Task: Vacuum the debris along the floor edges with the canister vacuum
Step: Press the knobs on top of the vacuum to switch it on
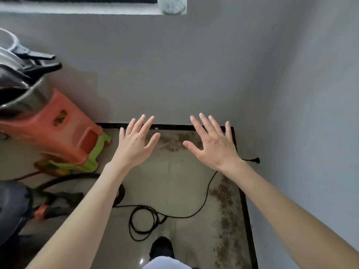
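Note:
Brown debris (223, 202) lies in a strip along the right wall's black skirting, and more debris (172, 141) sits in the far corner by the back wall. The dark canister vacuum (11, 210) stands at the lower left, its black hose (64, 178) curving across the tiles. A black power cord (147, 220) loops on the floor and runs up to a plug (254, 160) in the right wall. My left hand (136, 144) and my right hand (211, 144) are held out above the floor, fingers spread, holding nothing.
Stacked orange and green plastic stools (64, 136) stand at the left by the back wall, with metal pots (17, 90) on top. My black shoe (162, 247) is on the tiles at the bottom. Grey walls close in the corner ahead and to the right.

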